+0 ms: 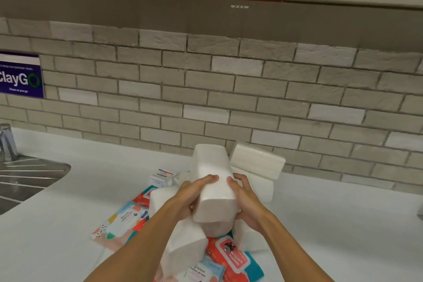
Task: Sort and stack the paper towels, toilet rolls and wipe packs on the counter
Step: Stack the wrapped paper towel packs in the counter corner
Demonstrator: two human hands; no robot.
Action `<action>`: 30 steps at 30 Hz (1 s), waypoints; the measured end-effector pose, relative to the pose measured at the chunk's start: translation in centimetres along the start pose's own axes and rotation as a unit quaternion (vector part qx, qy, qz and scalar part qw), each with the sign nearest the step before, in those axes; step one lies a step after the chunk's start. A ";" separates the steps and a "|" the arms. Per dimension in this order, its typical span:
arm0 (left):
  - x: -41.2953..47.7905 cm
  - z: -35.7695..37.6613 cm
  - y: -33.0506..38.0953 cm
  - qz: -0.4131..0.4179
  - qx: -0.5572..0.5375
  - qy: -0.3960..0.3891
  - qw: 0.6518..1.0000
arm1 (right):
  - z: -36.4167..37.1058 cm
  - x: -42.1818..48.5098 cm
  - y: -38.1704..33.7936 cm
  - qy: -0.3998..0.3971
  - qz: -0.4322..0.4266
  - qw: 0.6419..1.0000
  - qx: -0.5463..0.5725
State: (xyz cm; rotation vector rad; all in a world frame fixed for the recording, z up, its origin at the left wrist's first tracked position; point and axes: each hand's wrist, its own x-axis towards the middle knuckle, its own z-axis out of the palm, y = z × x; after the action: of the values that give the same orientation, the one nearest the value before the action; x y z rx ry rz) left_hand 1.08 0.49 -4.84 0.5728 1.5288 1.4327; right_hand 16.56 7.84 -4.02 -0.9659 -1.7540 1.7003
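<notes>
Left grip (194, 192) and right grip (246, 199) curl round a white paper towel pack (214, 181), held above the desk (343, 224). Wipe packs (231, 256) crowd beneath it, near and left. A second pack (257, 160) sits by the far brick wall (206, 89). The sink (27, 176) is far left.

Bare tabletop (343, 224) is lying open on the right; wipe packs (123, 220) and towel packs (256, 160) are crowding the middle, a sink (27, 178) bordering the left.

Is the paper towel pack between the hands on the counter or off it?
Off: left hand and right hand grip the paper towel pack above the wipe packs.
</notes>
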 end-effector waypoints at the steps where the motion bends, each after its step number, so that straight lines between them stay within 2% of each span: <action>1: -0.1 -0.4 0.1 0.004 -0.010 -0.006 1.000 | 0.4 -0.1 0.0 -0.004 -0.012 1.000 -0.005; 5: -1.0 -2.5 0.4 0.026 -0.048 -0.039 0.998 | 2.4 -0.4 0.1 -0.025 -0.049 0.998 -0.031; 10: -2.2 -6.0 0.7 0.026 -0.082 -0.045 0.995 | 4.6 -0.6 0.2 -0.053 -0.071 0.994 -0.061; 19: -5.6 -13.1 0.2 0.020 -0.094 -0.029 0.995 | 6.9 0.2 3.3 -0.043 0.033 0.990 -0.127; 27: -6.3 -16.8 -2.2 0.004 -0.103 -0.020 0.994 | 8.4 1.0 4.4 -0.056 0.071 0.978 -0.188; 30: -6.3 -17.2 -3.1 -0.009 -0.094 -0.028 0.995 | 8.9 1.4 4.9 -0.063 0.108 0.981 -0.149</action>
State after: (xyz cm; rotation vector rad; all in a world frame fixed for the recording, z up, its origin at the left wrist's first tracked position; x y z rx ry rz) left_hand -9.91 -14.14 -7.85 0.4789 1.3352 1.5147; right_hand 9.44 3.18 -9.86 -1.2397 -2.0965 1.6896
